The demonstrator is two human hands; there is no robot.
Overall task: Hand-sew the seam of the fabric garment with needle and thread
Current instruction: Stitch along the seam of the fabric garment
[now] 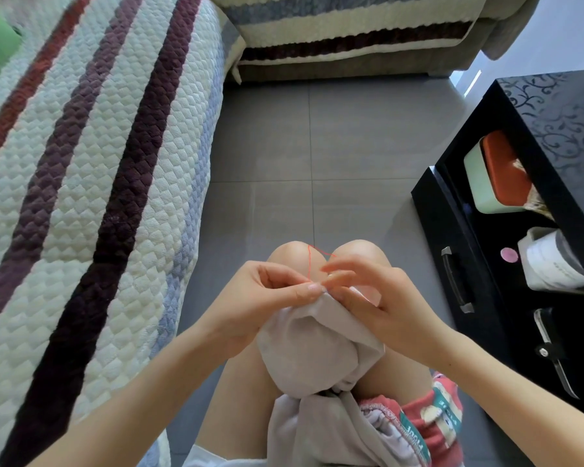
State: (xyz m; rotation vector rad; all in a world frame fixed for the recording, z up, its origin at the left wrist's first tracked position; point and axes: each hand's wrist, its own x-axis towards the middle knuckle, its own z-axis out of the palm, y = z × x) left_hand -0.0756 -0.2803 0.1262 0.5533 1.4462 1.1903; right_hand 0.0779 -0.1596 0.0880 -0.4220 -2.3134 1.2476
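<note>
The left hand (267, 298) and right hand (378, 298) meet fingertip to fingertip above the 2 bare knees (290, 257). Both are clamped on the top edge of the pale grey fabric (317, 348), the left by thumb and forefinger, the right with curled fingers. The needle is too small to make out. A red thread (309, 261) rises from the pinch point and bends over towards the right hand's upper fingers. The fabric hangs down between the thighs onto the lap, beside patterned red shorts (435, 416). A sofa (98, 163) with a striped quilted cover lies to the left across the grey tiled floor (317, 146). A black cabinet (553, 106) on the right holds an orange-lidded box (499, 176).
</note>
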